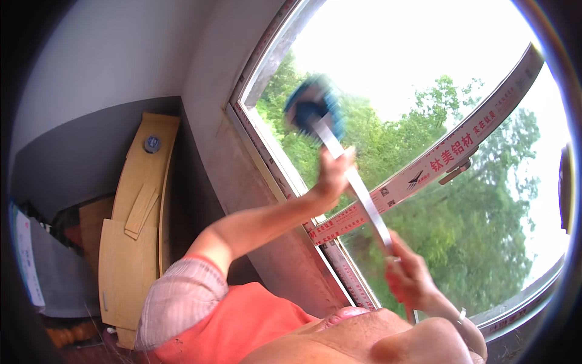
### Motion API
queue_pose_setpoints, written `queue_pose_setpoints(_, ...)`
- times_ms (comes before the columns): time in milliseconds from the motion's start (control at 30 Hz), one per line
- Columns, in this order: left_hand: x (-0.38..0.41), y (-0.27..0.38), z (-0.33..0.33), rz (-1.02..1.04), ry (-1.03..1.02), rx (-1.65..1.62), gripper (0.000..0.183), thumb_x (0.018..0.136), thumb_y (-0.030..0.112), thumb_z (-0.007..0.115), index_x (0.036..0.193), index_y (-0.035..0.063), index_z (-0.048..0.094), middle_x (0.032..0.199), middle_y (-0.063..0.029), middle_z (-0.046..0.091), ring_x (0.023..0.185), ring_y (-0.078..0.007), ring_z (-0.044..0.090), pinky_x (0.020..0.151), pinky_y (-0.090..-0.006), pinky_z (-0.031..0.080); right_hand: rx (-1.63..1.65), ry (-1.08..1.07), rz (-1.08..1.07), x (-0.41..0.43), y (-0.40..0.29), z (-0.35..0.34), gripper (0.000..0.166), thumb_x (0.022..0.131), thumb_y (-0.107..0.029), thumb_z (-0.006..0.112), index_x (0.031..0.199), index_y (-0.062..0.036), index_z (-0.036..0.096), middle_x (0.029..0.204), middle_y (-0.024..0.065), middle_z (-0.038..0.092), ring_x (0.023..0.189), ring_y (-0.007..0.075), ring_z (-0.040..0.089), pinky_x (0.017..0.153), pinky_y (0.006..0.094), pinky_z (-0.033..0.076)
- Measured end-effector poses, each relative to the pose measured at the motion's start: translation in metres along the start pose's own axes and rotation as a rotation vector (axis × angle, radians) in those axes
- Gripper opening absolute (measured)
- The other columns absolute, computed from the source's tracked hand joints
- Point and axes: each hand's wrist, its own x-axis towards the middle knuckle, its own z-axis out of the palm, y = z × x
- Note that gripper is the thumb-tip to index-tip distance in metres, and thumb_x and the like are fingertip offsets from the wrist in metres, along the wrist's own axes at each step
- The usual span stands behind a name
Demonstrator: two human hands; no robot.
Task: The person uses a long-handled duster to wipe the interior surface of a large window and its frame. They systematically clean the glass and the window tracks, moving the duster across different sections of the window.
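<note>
Both of my hands are on a long silver handle (363, 191) that runs slantwise before the window. At its upper end is a rounded blue head (316, 107), blurred, with a bristly edge; it looks like a cleaning brush. My left hand (335, 175) grips the handle a short way below that head. Lower down, my right hand (409, 273) holds the end part of the handle, with a band around the wrist. Behind the handle is a window mullion (432, 170) covered in printed protective film. Whether the blue head touches the glass, I cannot tell.
A window handle (459, 170) juts from the mullion. The filmed side frame (273, 168) meets a plastered reveal (273, 245). At left are wooden boards (129, 264), smaller wood strips (143, 209), a small round blue-topped item (152, 144) and a grey box-like object (68, 268).
</note>
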Motion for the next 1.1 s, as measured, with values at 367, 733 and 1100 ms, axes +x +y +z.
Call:
queue_pose_setpoints(367, -0.056, 0.016, -0.061, 0.281, 0.274, 0.204, 0.023, 0.098, 0.005, 0.053, 0.114, 0.0076, 0.037, 0.079, -0.0032, 0.048, 0.060, -0.0111, 0.051, 0.053, -0.0293, 0.047, -0.407, -0.139, -0.489, 0.045, 0.055, 0.048, 0.065, 0.096, -0.007, 0.051, 0.156, -0.0128, 0.024, 0.112, 0.0220, 0.058, 0.091, 0.0366, 0.062, 0.078, 0.0446, 0.051)
queue_pose_setpoints(733, -0.019, 0.014, 0.033, 0.770, -0.587, 1.024, 0.036, 0.083, 0.020, 0.078, 0.111, 0.0099, 0.059, 0.110, -0.0118, 0.057, 0.104, -0.0294, 0.060, 0.088, -0.0417, 0.050, -0.619, 1.140, -0.414, -0.049, 0.000, -0.106, 0.051, 0.105, -0.013, 0.043, 0.155, -0.0162, 0.034, 0.116, -0.0016, 0.063, 0.052, 0.0010, 0.029, 0.044, 0.0204, 0.024)
queue_pose_setpoints(1100, -0.074, -0.053, -0.011, 0.817, -0.641, 1.180, 0.074, 0.073, 0.009, 0.080, 0.140, 0.0129, 0.049, 0.151, -0.0203, 0.028, 0.138, -0.0442, 0.029, 0.110, -0.0541, 0.031, -0.551, 0.578, -0.093, -0.053, -0.045, -0.069, 0.046, 0.101, -0.009, 0.050, 0.146, -0.0029, 0.043, 0.077, 0.0014, 0.051, 0.065, 0.0079, 0.040, 0.058, 0.0245, 0.038)
